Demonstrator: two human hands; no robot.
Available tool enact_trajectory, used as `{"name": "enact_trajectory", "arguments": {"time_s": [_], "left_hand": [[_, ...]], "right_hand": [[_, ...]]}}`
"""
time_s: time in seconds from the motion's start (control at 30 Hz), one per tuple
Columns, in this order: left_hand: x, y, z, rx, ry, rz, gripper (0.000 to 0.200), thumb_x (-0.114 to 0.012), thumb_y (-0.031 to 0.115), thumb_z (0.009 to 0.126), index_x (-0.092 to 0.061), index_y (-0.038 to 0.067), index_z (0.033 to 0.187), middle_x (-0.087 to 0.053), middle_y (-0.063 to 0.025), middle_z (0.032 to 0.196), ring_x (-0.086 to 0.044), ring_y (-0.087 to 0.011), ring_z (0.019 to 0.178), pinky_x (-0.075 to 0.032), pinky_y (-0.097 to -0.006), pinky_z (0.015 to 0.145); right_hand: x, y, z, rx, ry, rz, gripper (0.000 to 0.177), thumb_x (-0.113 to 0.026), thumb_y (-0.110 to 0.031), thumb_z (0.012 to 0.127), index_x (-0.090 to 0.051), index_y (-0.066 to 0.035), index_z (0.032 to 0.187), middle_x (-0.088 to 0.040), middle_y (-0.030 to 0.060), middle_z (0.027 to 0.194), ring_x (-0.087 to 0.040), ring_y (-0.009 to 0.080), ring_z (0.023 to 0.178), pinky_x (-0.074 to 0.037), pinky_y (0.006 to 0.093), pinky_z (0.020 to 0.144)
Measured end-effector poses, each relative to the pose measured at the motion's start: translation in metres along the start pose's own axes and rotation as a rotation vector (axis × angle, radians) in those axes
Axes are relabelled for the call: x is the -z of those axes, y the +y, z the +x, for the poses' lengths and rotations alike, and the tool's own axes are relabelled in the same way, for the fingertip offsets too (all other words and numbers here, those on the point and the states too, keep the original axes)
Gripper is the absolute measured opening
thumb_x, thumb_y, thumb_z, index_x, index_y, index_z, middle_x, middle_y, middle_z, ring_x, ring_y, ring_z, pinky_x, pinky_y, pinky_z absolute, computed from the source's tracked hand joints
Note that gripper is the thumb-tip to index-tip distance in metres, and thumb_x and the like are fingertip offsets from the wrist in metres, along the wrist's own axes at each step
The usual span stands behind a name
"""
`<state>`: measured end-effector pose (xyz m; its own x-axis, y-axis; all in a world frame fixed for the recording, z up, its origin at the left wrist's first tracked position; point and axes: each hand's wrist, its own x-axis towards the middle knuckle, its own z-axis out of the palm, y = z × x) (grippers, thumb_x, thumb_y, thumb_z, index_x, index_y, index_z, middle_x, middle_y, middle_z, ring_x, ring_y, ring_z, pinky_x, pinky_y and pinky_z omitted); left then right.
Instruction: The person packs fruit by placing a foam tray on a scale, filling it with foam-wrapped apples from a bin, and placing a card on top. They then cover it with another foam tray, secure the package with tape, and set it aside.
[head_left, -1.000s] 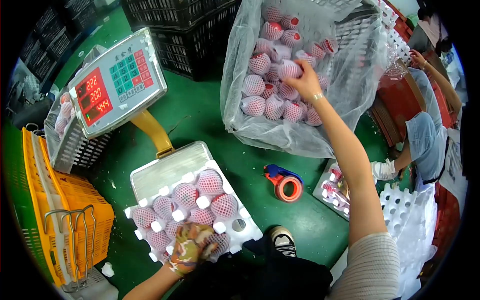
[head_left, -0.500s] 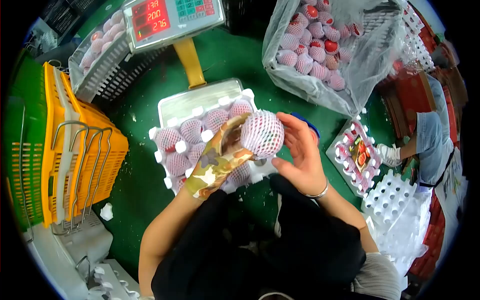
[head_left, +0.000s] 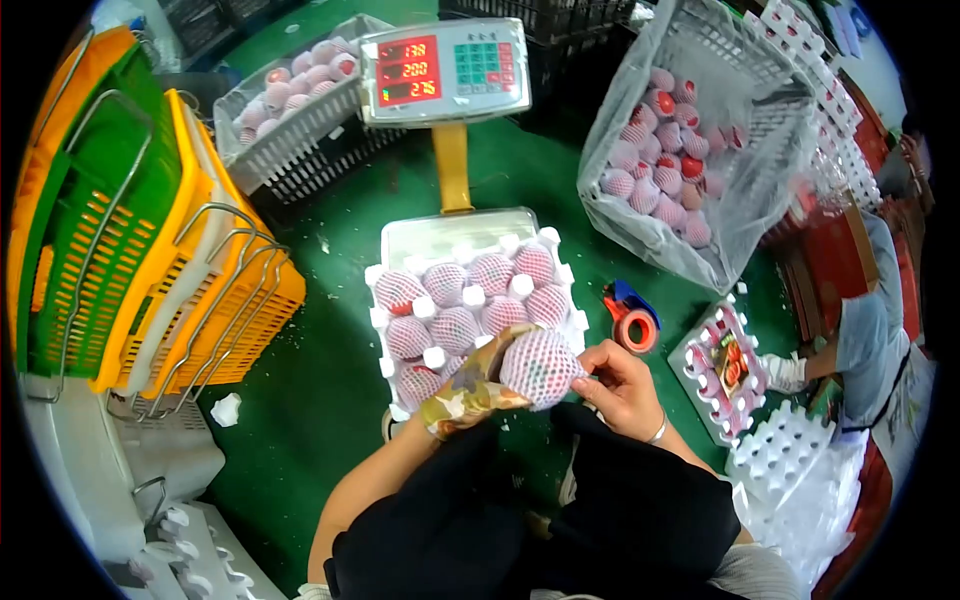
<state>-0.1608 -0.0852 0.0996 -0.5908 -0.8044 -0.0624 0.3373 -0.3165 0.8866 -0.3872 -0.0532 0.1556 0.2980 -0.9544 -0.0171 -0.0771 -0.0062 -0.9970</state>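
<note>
My left hand (head_left: 478, 388), in a camouflage-patterned glove, is wrapped round a fruit in a pink-and-white foam net (head_left: 541, 369). At the right side of that fruit, my right hand (head_left: 622, 388) pinches the edge of the net with thumb and fingers. Just beyond both hands, a white foam tray (head_left: 377, 318) holds several netted fruits in rows and rests on the metal plate of a scale (head_left: 460, 235). The scale's display (head_left: 445, 72) shows red digits. The near right part of the tray is hidden by the held fruit and my left hand.
A red and blue tape dispenser (head_left: 634, 322) lies right of the tray. A plastic-lined crate (head_left: 600, 205) of netted fruits stands at upper right, another (head_left: 290, 125) at upper left. Yellow and green baskets (head_left: 215, 300) stand left. Another person's leg (head_left: 850, 345) is at right, beside a smaller tray (head_left: 690, 375).
The view has shifted, showing more of the tray and the tape dispenser. The held fruit is lower and nearer my lap. My right hand has gone from spread fingers to a pinch on the net.
</note>
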Motion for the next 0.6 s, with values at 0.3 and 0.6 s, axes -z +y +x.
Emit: {"name": "enact_trajectory", "arguments": {"time_s": [0.3,0.6], "left_hand": [[-0.007,-0.018,-0.004,-0.062,0.274,0.315,0.071,-0.081,0.025,0.073,-0.046,0.003,0.131,-0.053,-0.0133,0.127,-0.054,-0.0262,0.114,-0.045,-0.0371,0.096],[-0.035,-0.017,0.003,-0.259,0.399,0.856,0.058,-0.075,0.031,0.076,-0.052,-0.001,0.117,-0.060,-0.0198,0.103,-0.062,-0.0355,0.091,-0.048,-0.0405,0.084]], "right_hand": [[-0.010,0.027,0.014,-0.173,0.128,0.138,0.015,-0.061,-0.004,0.091,-0.051,0.000,0.102,-0.057,0.0025,0.095,-0.056,0.0076,0.085,-0.047,0.0227,0.078],[-0.005,0.029,0.000,-0.175,-0.017,-0.023,0.065,-0.083,-0.021,0.075,-0.047,0.000,0.125,-0.062,0.0130,0.105,-0.065,0.0138,0.085,-0.054,0.0286,0.076]]}}
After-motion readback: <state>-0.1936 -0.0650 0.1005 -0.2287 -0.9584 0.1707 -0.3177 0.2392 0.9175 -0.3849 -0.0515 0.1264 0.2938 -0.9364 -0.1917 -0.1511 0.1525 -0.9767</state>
